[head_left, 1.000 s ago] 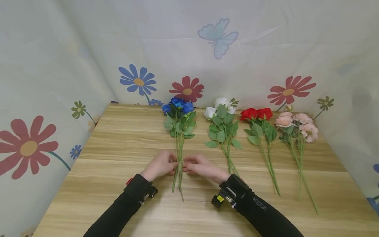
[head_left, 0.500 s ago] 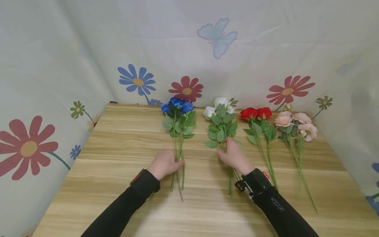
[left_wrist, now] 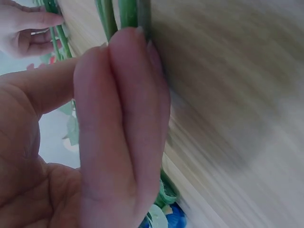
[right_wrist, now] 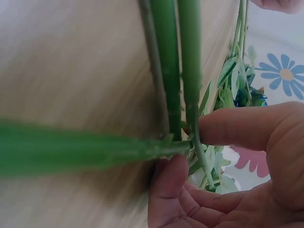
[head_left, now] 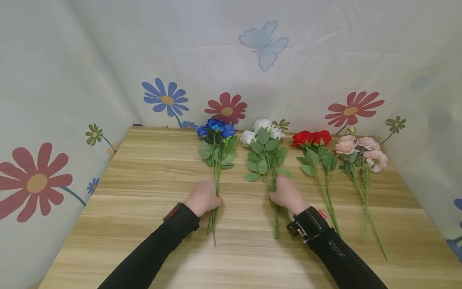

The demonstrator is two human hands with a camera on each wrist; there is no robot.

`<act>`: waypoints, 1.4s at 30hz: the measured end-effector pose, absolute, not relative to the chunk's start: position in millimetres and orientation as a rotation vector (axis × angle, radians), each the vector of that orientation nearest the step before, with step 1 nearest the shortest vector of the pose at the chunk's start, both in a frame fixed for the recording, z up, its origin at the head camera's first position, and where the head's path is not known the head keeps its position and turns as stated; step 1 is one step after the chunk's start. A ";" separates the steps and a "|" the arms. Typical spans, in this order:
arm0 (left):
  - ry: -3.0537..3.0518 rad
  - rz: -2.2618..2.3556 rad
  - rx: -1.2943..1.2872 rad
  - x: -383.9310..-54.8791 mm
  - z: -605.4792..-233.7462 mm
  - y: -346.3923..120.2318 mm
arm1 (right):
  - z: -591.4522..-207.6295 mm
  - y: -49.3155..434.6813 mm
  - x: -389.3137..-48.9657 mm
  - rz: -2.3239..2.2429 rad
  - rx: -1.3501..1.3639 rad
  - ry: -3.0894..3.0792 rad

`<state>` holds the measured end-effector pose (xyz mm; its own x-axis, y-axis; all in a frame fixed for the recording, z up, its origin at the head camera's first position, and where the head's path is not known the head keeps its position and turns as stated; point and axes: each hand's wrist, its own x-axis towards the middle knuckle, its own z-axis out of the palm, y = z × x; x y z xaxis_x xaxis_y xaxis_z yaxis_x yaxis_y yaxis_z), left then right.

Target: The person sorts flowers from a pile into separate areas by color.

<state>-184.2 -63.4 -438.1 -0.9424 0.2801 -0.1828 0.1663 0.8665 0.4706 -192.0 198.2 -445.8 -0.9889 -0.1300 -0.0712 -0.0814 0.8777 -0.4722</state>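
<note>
My left hand [head_left: 203,197] grips the stems of the blue artificial flowers [head_left: 216,129], which lie with their heads toward the back edge. In the left wrist view the curled fingers [left_wrist: 118,123] wrap the green stems [left_wrist: 127,13]. To the right, my right hand [head_left: 287,196] pinches the stems of the white artificial roses [head_left: 262,125] just below their leaves. The right wrist view shows the thumb [right_wrist: 237,126] against these stems [right_wrist: 190,52], with one stem [right_wrist: 85,149] angled off sideways. Part of the white bunch's stems is hidden by the right hand.
Red artificial roses [head_left: 312,137] lie right of the white ones, stems toward me. Beyond them rest pink artificial flowers [head_left: 375,160] at the far right. All lie on a wood-grain table [head_left: 144,168], with a flower-printed curtain [head_left: 202,60] behind and at both sides.
My right hand has left the blue bunch and moved right to the white roses, which have shifted slightly left. My left hand has gripped the blue flowers' stems, which now lie closer together.
</note>
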 end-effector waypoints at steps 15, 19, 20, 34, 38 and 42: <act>2.744 0.803 0.159 -177.0 -437.9 -101.3 | -446.3 173.8 -197.9 -0.758 -0.127 2.881; 2.750 0.800 0.122 -176.5 -438.2 -108.5 | -446.5 174.3 -198.1 -0.773 -0.143 2.870; 2.749 0.799 0.116 -176.6 -438.3 -109.6 | -446.5 175.4 -198.3 -0.793 -0.146 2.857; 2.861 0.664 0.232 -176.4 -437.6 -116.0 | -442.7 293.3 -187.3 -0.688 0.082 3.106; 2.871 0.658 0.213 -176.2 -434.0 -118.1 | -446.5 324.1 -182.9 -0.584 0.141 3.050; 2.873 0.664 0.206 -175.8 -429.5 -119.2 | -445.2 335.7 -181.0 -0.564 0.142 2.910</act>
<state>-175.8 -119.2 -429.5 -0.9732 0.1760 -0.1480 0.0931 0.8902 0.4459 -181.0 335.7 -445.2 -0.9804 0.0604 -0.1876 0.1262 0.9236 -0.3619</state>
